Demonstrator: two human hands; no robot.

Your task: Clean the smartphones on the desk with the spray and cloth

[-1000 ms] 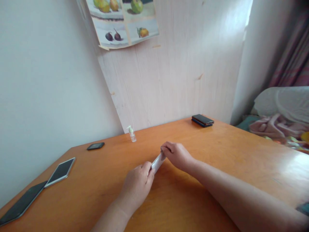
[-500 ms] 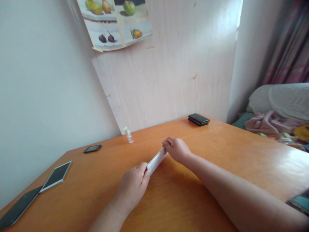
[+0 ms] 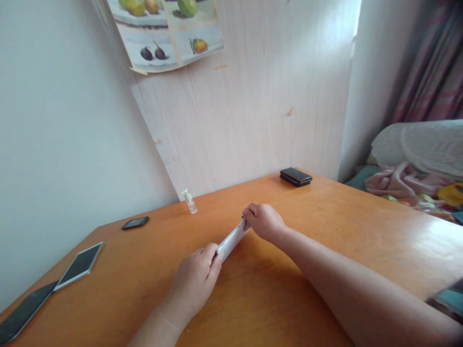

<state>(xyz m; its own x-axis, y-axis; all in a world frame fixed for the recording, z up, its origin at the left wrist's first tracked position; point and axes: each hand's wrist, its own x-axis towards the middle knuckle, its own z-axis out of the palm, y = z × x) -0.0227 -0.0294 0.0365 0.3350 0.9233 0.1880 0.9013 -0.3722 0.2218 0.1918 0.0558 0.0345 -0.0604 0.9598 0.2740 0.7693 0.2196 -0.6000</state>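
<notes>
A flat, pale, phone-like device (image 3: 232, 240) is tilted above the wooden table (image 3: 275, 299), seen at a steep angle. Its near end is pinched between the thumb and fingers of my left hand (image 3: 198, 273). My right hand (image 3: 265, 221) has its fingers curled over the far end. A small greyish patch shows under those fingers, too unclear to name. The side of the device turned away from me is hidden.
A clear pump bottle (image 3: 190, 202) stands near the back edge. Left of it lie a small dark phone (image 3: 135, 222), a white-framed tablet (image 3: 80, 266) and a dark flat device (image 3: 27, 311). Stacked phones (image 3: 295, 176) lie at back right. Fabric (image 3: 405, 183) is heaped beyond the table.
The whole view has shifted slightly, so things appear a little further left. Both hands keep their hold on the pale device, with hardly any change in their pose.
</notes>
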